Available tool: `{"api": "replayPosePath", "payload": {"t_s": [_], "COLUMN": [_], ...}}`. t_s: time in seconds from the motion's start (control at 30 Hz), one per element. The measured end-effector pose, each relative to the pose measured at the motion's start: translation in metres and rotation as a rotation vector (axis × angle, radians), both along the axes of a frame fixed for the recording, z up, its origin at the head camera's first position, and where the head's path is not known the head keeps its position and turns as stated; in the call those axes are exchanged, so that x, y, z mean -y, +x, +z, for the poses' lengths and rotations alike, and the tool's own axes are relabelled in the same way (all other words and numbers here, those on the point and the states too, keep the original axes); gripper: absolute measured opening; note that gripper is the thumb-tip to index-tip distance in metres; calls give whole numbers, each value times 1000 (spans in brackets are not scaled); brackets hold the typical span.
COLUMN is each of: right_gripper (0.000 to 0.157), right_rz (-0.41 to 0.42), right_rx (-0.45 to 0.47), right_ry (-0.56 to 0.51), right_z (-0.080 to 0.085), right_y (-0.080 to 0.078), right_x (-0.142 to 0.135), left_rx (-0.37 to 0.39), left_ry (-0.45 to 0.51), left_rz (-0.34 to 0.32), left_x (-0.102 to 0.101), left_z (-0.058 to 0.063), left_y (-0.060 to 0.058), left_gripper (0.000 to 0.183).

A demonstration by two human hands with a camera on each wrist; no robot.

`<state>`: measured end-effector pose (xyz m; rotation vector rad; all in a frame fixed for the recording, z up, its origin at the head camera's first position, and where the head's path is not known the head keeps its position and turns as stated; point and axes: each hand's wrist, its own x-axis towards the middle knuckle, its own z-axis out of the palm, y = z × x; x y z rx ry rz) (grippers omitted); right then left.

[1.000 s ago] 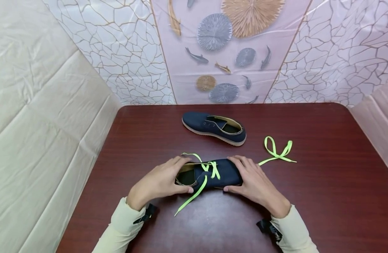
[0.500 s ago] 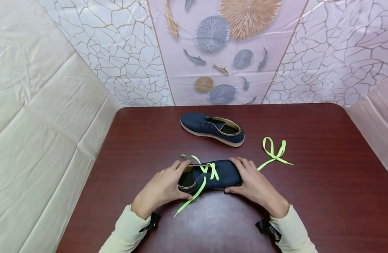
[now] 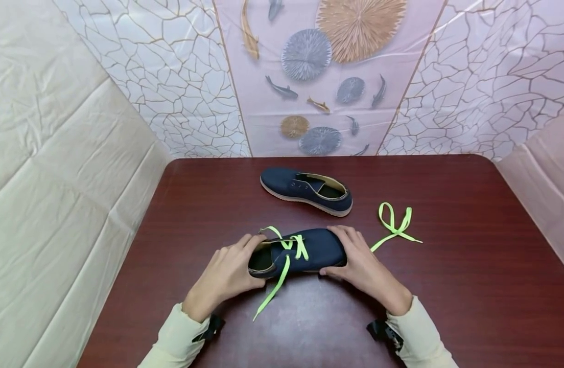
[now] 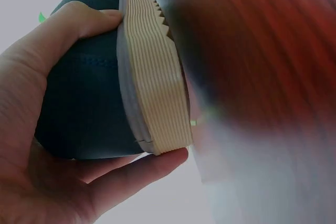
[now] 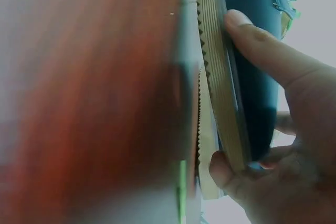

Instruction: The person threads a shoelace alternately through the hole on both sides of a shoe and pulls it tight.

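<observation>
A navy shoe (image 3: 320, 249) with a tan ribbed sole lies crosswise before me, toe to the right. Its neon-yellow shoelace (image 3: 277, 287) passes through some eyelets, one end trailing toward me and the other at the far side. My left hand (image 3: 224, 271) grips the heel, thumb on the near side; in the left wrist view its fingers curl round the heel's sole (image 4: 157, 77). At the toe, my right hand (image 3: 362, 266) holds the shoe between thumb and fingers. In the right wrist view the sole (image 5: 223, 87) appears slightly raised from the table.
Farther back on the dark red table (image 3: 208, 194) stands a second navy shoe (image 3: 279, 184), unlaced, toe to the left. A loose yellow shoelace (image 3: 394, 231) lies looped to the right, partly behind my right hand. Patterned cloth (image 3: 309, 92) rises behind the table.
The held shoe has shifted slightly left with both hands on it. My left hand has moved its grip around the heel. The head view has tilted a little.
</observation>
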<state>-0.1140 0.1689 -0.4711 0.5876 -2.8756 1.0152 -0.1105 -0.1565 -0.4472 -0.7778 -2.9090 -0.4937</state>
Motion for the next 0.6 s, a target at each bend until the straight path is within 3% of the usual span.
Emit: {"api": "replayPosePath", "payload": {"t_s": [0.27,0.43,0.6], "right_gripper": [79,66,65], "right_rz": [-26,-105,-202], "right_rx": [19,-25,-77], "right_ry": [-18,-62,-105], "right_z": [13,17,15], "right_y": [-17,-30,-44], "right_x": [-7,-13,-9], "left_rx": [-43,-43,-30], "left_ry": [39,89,143], "left_rz": [93,142,188], "left_x": [41,67,88], "left_z": [6,11,9], "left_y": [-2,-9,-18], "left_gripper": [83,84,81]}}
